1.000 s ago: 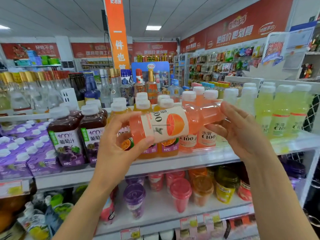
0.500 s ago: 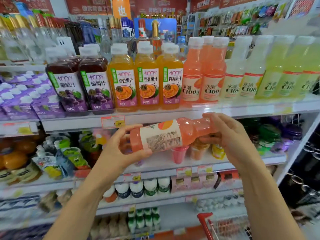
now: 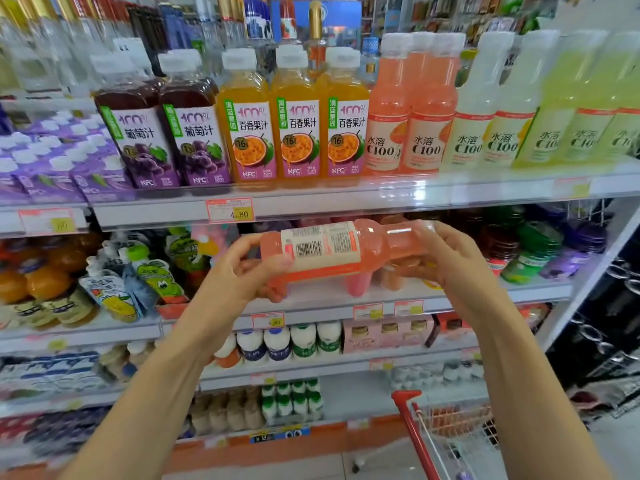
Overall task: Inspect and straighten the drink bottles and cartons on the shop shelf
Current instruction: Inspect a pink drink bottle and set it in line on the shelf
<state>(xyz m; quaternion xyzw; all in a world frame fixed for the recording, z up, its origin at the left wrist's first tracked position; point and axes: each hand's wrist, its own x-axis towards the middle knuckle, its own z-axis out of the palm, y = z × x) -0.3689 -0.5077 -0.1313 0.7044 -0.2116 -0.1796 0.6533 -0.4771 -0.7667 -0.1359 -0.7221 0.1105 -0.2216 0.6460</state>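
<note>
Left grip (image 3: 239,271) curls round the base end of a pink drink bottle (image 3: 332,251), thumb lying on the label beside the barcode. The right grip (image 3: 446,258) wraps the narrow neck end and hides the cap. Held level in the air, the bottle sits just under the edge of the top shelf (image 3: 381,199), in front of the cups (image 3: 358,284) on the shelf below. It is smooth clear plastic, round in the body and drawn in to a slim neck, full of cloudy pink liquid. The back of its cream label, with fine print and barcode, faces the camera. On the top shelf stand matching pink bottles (image 3: 412,109), upright and white-capped. Beside them are 3 square-shouldered orange juice bottles (image 3: 298,119) and 2 dark grape juice bottles (image 3: 162,133) in the front row, with blurred purple cartons (image 3: 52,161) at far left.
</note>
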